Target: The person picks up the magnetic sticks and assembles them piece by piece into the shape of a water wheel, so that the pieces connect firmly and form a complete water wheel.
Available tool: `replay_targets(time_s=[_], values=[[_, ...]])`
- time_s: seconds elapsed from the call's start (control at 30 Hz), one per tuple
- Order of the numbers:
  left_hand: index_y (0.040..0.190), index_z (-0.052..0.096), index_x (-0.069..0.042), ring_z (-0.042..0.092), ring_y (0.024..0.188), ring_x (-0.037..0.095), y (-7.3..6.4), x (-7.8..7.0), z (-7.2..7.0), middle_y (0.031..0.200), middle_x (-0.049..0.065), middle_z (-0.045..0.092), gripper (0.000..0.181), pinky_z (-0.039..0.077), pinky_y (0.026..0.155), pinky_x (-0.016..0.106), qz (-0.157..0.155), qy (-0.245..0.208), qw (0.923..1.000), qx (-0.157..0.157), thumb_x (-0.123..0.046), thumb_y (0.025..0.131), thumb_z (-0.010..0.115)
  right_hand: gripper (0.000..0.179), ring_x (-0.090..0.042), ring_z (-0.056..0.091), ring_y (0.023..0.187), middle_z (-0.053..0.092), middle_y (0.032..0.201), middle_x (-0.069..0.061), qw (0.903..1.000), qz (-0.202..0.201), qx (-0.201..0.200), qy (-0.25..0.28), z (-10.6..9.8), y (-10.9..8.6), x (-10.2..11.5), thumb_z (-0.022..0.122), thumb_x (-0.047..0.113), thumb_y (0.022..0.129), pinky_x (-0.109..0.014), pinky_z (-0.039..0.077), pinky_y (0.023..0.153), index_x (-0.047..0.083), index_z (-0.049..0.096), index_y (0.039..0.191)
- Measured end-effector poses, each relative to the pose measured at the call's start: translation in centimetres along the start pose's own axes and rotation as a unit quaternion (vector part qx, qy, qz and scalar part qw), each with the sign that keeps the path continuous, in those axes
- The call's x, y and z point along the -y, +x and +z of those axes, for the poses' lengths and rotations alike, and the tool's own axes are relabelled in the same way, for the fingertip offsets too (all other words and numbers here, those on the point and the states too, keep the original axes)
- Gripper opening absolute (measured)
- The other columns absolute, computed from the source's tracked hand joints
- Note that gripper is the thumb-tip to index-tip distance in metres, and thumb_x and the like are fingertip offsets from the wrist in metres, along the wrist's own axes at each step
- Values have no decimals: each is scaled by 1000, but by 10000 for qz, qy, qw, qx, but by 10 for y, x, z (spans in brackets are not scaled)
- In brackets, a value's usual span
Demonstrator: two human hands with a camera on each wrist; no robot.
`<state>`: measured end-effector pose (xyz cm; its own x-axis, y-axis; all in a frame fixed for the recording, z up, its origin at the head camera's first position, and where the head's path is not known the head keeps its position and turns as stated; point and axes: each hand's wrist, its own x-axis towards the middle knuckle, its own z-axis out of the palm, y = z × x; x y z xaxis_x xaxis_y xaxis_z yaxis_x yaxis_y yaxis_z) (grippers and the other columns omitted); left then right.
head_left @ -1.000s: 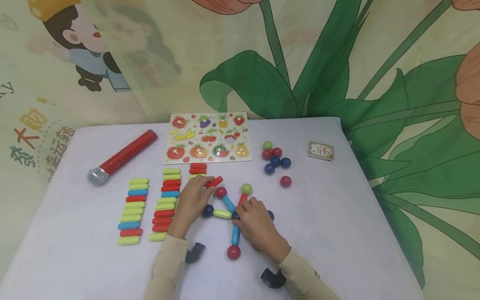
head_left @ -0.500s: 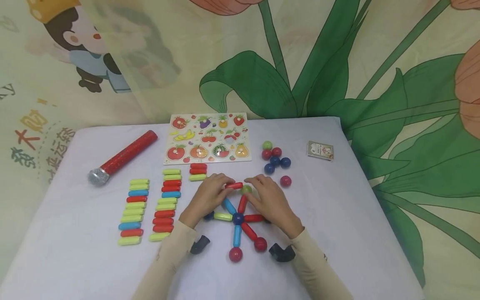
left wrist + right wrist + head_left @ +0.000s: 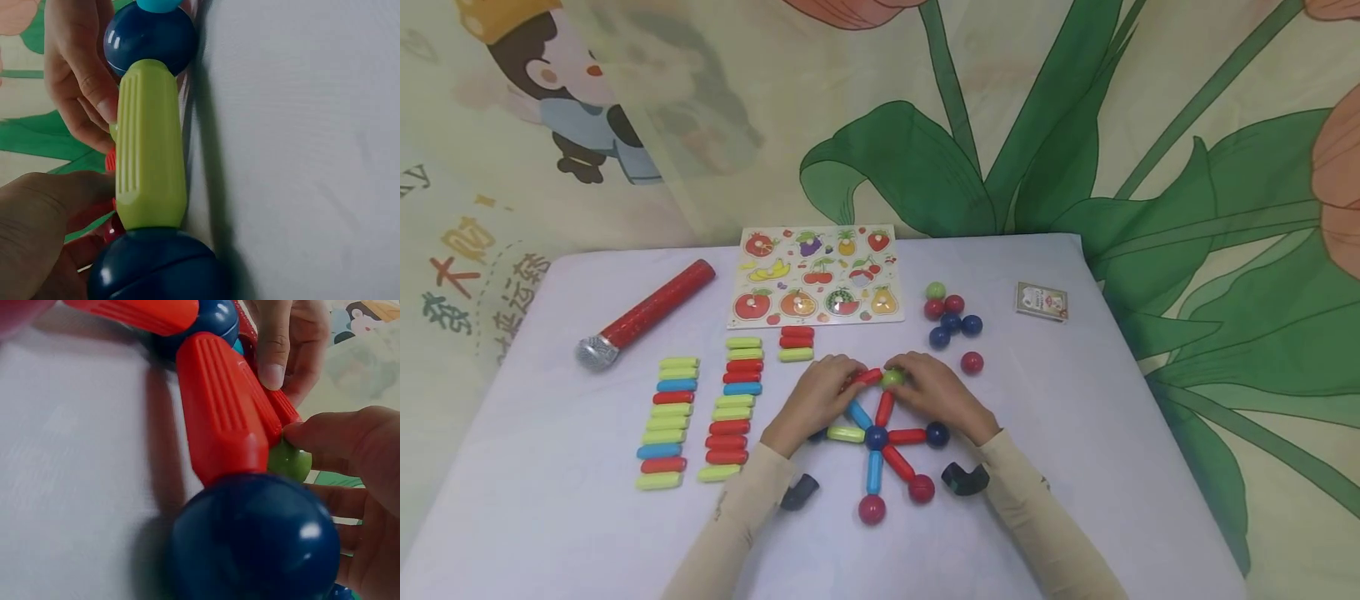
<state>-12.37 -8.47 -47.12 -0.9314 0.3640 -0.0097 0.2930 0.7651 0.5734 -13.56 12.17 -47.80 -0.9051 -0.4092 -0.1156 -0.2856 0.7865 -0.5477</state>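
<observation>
In the head view, the left hand (image 3: 816,402) narrows its grip to a pinch on a red rod (image 3: 869,377), over the white-covered bench (image 3: 1075,500). The right hand's (image 3: 943,393) grip bends round a green ball (image 3: 892,380). The rod's end sits at the ball; whether they touch cannot be told. That ball tops one spoke of a six-rod star centred on a blue hub (image 3: 876,437). Large characters (image 3: 455,275) on the backdrop (image 3: 700,208) read 發大财; smaller ones beside them end in 运转, and "ky" shows at the left edge. The card box (image 3: 1041,301) bears print too small to read surely.

In the left wrist view, a ribbed yellow-green rod (image 3: 152,147) joins two blue balls, partly hiding both hands.

In the right wrist view, the right thumb meets the green ball, and the left thumb reaches the pinched rod, behind a nearer red spoke (image 3: 222,415).
</observation>
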Motion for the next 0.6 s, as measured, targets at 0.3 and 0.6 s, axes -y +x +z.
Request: replay_targets(time_s=[0.3, 0.6], values=[[115, 67, -12, 54, 88, 14, -2, 2, 2, 97, -1, 63, 30, 50, 80, 29, 19, 81, 9997, 237, -24, 87, 71, 33, -18, 56, 117, 63, 121, 0, 9993, 25, -155, 348, 4, 0, -5, 69, 22, 88, -36, 45, 101, 16, 64, 119], [118, 66, -15, 55, 90, 13, -11, 9, -3, 102, -2, 62, 35, 51, 82, 32, -120, -107, 9999, -6, -29, 86, 72, 37, -18, 56, 114, 61, 120, 0, 9985, 172, -514, 97, 2, -13, -1, 69, 27, 88, -38, 48, 97, 17, 61, 123]])
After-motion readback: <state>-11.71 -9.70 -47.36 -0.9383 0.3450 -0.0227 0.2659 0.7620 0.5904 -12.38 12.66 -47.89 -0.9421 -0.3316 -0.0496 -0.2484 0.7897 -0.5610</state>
